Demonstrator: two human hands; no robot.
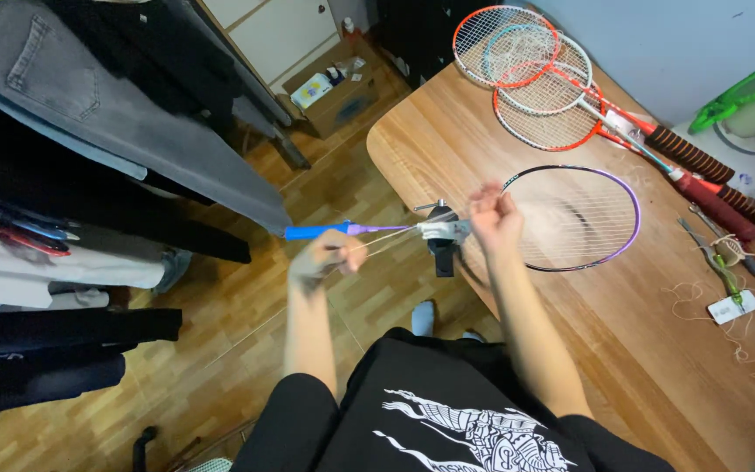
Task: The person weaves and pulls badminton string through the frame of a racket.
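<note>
Head view: we found the purple-framed racket (580, 217) lying on the wooden surface (622, 350), its throat held in a small metal clamp (441, 234) at the surface's edge, shaft and blue handle (316, 232) jutting over the floor. The left hand (327, 253) was closed on a pale string (386, 238) drawn taut from the clamp; the right hand (495, 215), blurred, was pinched shut at the frame's near rim. We judged the head largely strung, with tensioning and tying-off outstanding. Three strung rackets (530, 79), orange and teal, lay beyond; offcuts (701, 301) littered the grain.
</note>
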